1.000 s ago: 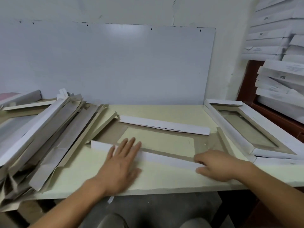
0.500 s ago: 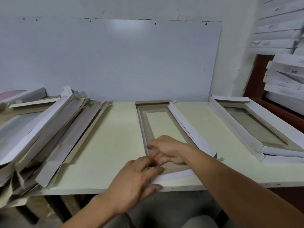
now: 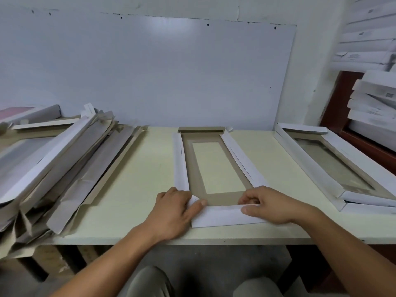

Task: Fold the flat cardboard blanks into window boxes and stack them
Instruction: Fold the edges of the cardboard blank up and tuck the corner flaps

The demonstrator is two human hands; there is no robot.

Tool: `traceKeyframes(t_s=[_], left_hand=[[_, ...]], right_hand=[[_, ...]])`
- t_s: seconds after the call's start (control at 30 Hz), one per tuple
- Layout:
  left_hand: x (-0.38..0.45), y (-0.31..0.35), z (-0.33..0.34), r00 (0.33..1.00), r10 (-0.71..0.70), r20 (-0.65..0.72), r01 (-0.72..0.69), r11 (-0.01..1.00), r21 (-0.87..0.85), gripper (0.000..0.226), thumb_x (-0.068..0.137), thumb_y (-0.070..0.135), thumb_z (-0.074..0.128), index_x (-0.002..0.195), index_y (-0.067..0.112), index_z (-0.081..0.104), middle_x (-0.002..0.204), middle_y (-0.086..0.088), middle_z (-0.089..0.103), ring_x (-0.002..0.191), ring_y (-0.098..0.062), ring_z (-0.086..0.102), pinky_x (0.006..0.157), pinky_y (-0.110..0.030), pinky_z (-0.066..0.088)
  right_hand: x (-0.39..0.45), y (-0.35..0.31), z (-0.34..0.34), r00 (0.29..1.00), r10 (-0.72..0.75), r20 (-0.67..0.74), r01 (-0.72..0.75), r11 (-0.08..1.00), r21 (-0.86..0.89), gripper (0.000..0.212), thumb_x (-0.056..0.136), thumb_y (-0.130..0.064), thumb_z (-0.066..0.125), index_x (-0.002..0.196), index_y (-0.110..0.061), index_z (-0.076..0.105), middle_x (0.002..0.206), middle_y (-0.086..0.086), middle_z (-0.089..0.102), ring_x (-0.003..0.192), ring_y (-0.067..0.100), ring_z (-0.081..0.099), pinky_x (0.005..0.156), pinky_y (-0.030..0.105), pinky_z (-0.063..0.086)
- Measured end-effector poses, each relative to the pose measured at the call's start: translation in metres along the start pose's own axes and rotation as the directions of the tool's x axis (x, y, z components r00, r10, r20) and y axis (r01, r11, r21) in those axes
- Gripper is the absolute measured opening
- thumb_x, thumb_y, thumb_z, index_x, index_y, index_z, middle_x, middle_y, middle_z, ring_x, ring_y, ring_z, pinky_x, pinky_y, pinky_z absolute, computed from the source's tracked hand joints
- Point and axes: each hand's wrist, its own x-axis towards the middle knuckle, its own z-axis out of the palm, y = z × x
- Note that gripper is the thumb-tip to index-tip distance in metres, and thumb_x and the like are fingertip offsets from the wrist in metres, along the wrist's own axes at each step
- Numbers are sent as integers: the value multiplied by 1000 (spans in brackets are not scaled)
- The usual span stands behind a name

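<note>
Nearest, at the front edge of the pale table: both hands on the near end of the cardboard blank, which lies lengthwise at the table's middle, running from front edge toward the back. Left hand curled over the blank's near left corner, thumb and fingers pinching a small white corner tab. Right hand curled over the near right corner, thumb pressed on the white near end flap, fingers hooked behind its upper edge. Near flap tilted toward the table's front edge, white face outward. Brown inner face of the blank turned up, with a rectangular window cut in its middle showing the table beneath. Long white side flaps raised along the blank's left and right edges; far end flap standing brown-side forward near the table's back. On the table's left side, a slumped pile of flat blanks, overhanging the left front corner. On the table's right side, a folded window box lying angled, apart from the blank. Behind the table, a white board against the wall. Beyond the table's right end, stacked white boxes on a dark red shelf.
</note>
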Motion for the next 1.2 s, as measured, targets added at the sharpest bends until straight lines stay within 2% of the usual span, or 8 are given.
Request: traceKeyframes(t_s=[0.17, 0.23, 0.33, 0.43, 0.63, 0.8, 1.03, 1.2], left_hand=[[9, 4, -4, 982, -187, -1, 186, 976, -112, 6, 98, 25, 47, 94, 23, 51, 78, 12, 58, 80, -21, 56, 85, -41, 46], [5, 7, -6, 969, -228, -95, 235, 969, 71, 22, 91, 17, 53, 112, 22, 51, 94, 5, 61, 90, -26, 56, 84, -39, 44], [-7, 15, 1, 942, 151, -299, -45, 942, 334, 37, 75, 2, 59, 110, 14, 62, 107, -8, 58, 94, -30, 55, 86, -40, 40], [-20, 30, 16, 908, 408, -98, -355, 871, 340, 21, 92, 29, 50, 95, 15, 65, 97, -3, 63, 88, -26, 57, 81, -36, 45], [-20, 32, 20, 936, 353, 5, -312, 819, 482, 5, 84, 20, 60, 79, 20, 59, 77, 0, 60, 71, -24, 55, 64, -30, 37], [-10, 14, 10, 972, 233, 12, -218, 886, 410, 43, 92, 64, 43, 105, 25, 57, 98, 7, 58, 95, -18, 52, 70, -29, 37], [16, 14, -7, 999, 35, 21, -37, 988, 153, 10, 97, 30, 49, 99, 22, 56, 83, 4, 65, 77, -24, 56, 66, -33, 46], [15, 39, 16, 973, 209, -94, -111, 789, 605, 26, 91, 12, 41, 109, 18, 58, 106, -6, 60, 108, -31, 53, 111, -56, 25]], right_hand=[[-4, -3, 25, 970, -111, -217, 89, 990, -109, 20, 93, -17, 58, 105, -33, 57, 102, -17, 55, 99, -2, 48, 86, 18, 39], [-7, -7, 34, 932, -203, -301, 136, 964, -229, 21, 91, -10, 56, 101, -27, 61, 103, -15, 54, 101, 4, 46, 89, 24, 39], [-10, -11, 47, 880, -333, -339, 198, 906, -374, 20, 91, -5, 55, 96, -14, 72, 103, -5, 59, 102, 16, 52, 86, 29, 42], [-20, -9, 55, 835, -417, -360, 265, 877, -401, 21, 92, -34, 63, 97, -18, 75, 108, -6, 62, 106, 12, 54, 88, 30, 45], [-31, 3, 50, 845, -380, -377, 209, 883, -421, 17, 93, -28, 65, 106, -23, 75, 113, -1, 62, 105, 21, 57, 84, 37, 50], [-31, 15, 40, 912, -307, -271, 198, 910, -365, 32, 98, -42, 55, 124, -25, 64, 119, -12, 56, 111, 5, 46, 92, 23, 42], [-4, 8, 27, 950, -184, -254, 104, 950, -295, 28, 105, -30, 37, 106, -22, 63, 101, -8, 60, 98, 9, 46, 90, 34, 44], [18, -9, 28, 979, -161, -121, 99, 907, -409, 45, 103, -23, 32, 144, -41, 41, 112, -3, 54, 113, 22, 45, 95, 39, 40]])
